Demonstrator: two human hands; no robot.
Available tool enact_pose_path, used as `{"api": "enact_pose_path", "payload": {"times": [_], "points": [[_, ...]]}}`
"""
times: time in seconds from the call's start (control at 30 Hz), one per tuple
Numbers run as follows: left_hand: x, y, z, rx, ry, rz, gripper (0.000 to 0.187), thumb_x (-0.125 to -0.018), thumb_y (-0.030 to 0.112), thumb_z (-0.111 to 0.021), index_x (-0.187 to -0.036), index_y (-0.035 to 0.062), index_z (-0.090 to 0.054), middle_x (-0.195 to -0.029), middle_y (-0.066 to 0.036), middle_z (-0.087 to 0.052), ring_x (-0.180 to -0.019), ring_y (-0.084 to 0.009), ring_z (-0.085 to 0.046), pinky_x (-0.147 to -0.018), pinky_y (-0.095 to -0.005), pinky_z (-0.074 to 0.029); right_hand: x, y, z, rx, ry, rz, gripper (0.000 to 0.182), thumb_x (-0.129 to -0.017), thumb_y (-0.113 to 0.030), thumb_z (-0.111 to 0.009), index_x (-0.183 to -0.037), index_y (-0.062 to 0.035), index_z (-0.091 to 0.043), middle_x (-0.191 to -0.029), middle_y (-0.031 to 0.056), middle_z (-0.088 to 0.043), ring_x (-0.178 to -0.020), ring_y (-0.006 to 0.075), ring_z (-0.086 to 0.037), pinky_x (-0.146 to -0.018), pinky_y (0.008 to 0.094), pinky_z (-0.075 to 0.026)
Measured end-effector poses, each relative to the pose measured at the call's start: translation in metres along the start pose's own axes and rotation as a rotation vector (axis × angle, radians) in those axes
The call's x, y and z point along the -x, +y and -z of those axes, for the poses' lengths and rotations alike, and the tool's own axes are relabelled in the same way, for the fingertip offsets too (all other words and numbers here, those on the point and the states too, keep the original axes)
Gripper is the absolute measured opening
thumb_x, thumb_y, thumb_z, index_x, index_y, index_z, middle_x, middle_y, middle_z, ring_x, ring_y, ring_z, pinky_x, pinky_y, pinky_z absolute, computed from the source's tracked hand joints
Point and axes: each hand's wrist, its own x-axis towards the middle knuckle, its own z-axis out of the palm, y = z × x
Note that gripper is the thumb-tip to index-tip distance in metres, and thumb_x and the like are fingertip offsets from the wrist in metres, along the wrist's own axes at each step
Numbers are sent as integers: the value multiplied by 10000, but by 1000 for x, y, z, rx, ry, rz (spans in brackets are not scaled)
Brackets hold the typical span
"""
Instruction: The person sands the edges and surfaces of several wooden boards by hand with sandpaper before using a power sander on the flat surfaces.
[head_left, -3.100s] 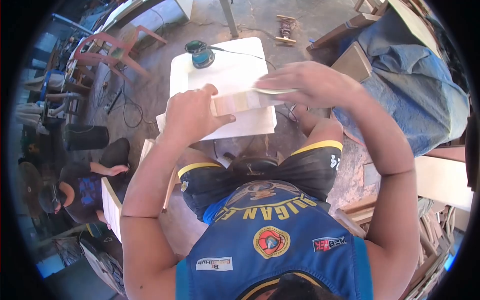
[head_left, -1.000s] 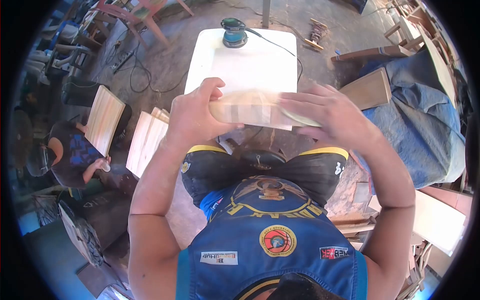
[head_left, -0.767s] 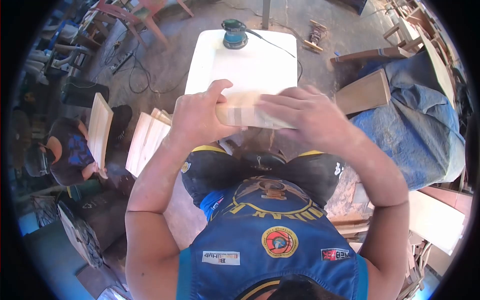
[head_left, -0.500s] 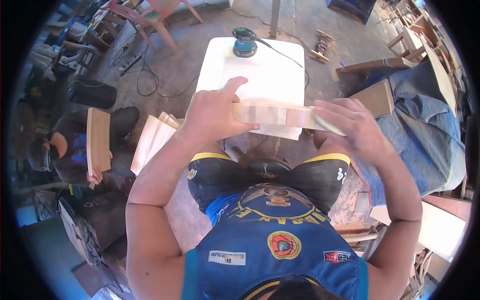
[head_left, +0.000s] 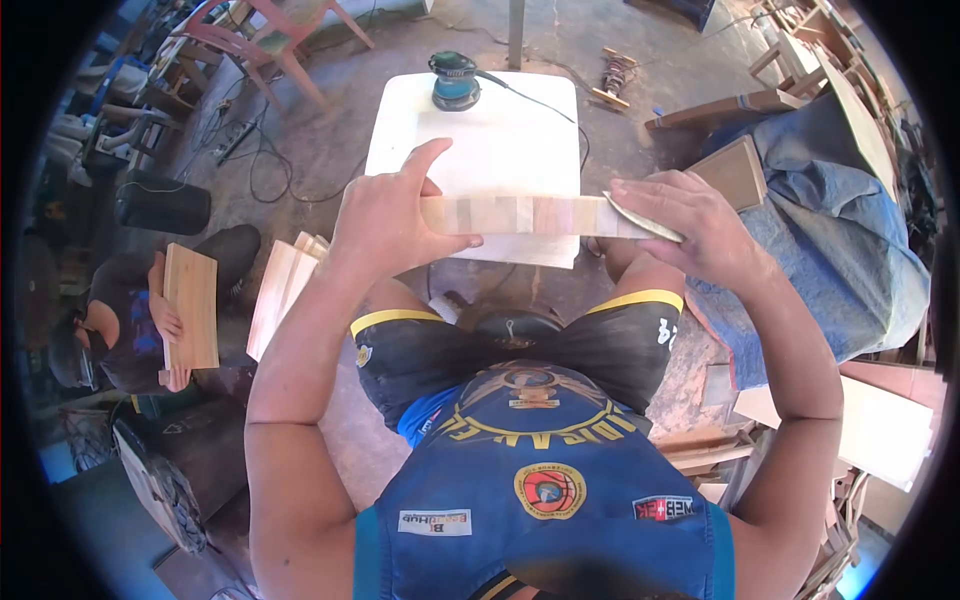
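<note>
A laminated wooden board (head_left: 515,215) with strips of different tones lies across in front of me, its narrow edge towards the camera. My left hand (head_left: 385,222) grips its left end, thumb stretched away from the fingers. At the right end, my right hand (head_left: 695,222) holds a thin, bent sheet of sandpaper (head_left: 635,219) against the board. The palm side of that hand is hidden. Beyond the board is a white table (head_left: 490,150), with a teal and black power sander (head_left: 456,85) standing at its far side.
More wooden boards (head_left: 277,298) stand to my left. Further left, a co-worker (head_left: 125,310) holds another board (head_left: 192,305). A blue tarp (head_left: 810,240) covers things on the right. Cables (head_left: 270,165) run over the floor, near a pink chair (head_left: 270,50).
The view has shifted, so most things appear further left. My right hand has slid slightly outward along the board. The co-worker's hand now rests on the face of their board.
</note>
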Motion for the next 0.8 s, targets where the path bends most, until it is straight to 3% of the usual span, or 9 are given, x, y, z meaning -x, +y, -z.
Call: {"api": "enact_pose_path", "payload": {"times": [0.13, 0.2, 0.33, 0.53, 0.73, 0.8], "points": [[2, 7, 1, -34, -39, 4, 1010, -572, 396, -932, -1446, 173, -477, -926, -99, -761, -872, -315, -733, -827, -410, -557, -34, -27, -16, 19, -42, 10, 579, -795, -150, -770, -1353, -147, -614, -1356, 22, -635, -1168, 240, -595, -977, 404, -472], [3, 7, 0, -23, -32, -3, 1006, -573, 392, -932, -1444, 172, -480, -923, -101, -761, -869, -314, -734, -825, -407, -559, -62, -44, -32, -15, -28, 72, 613, -747, -179, -761, -1342, -122, -628, -1370, 54, -634, -1147, 279, -608, -943, 419, -480], [3, 5, 1, -28, -37, -18, 998, -575, 383, -931, -1441, 166, -485, -921, -102, -761, -874, -307, -737, -825, -399, -561, -43, -28, -27, -33, 39, 121, 621, -749, -184, -760, -1351, -126, -619, -1373, 41, -633, -1141, 267, -611, -937, 419, -479], [-3, 4, 1, -21, -16, -40, 965, -574, 378, -930, -1417, 155, -517, -911, -111, -759, -863, -312, -737, -812, -400, -561, 7, 5, -4, 29, 21, 11, 641, -771, -176, -769, -1385, -157, -585, -1353, 7, -638, -1142, 224, -610, -970, 396, -466], [-9, 7, 10, -12, -35, -49, 918, -623, 365, -906, -1426, 151, -516, -899, -126, -752, -854, -330, -733, -803, -409, -555, -69, -37, -35, 123, -25, 92, 605, -826, -239, -739, -1400, -153, -568, -1417, -17, -593, -1176, 223, -588, -992, 399, -456], [-9, 3, 9, -40, -60, -77, 911, -631, 367, -901, -1427, 152, -514, -903, -131, -749, -862, -333, -730, -808, -410, -554, -59, -14, -38, 60, 84, 221, 660, -762, -169, -777, -1392, -134, -584, -1405, 19, -600, -1177, 234, -580, -993, 414, -460]]}}
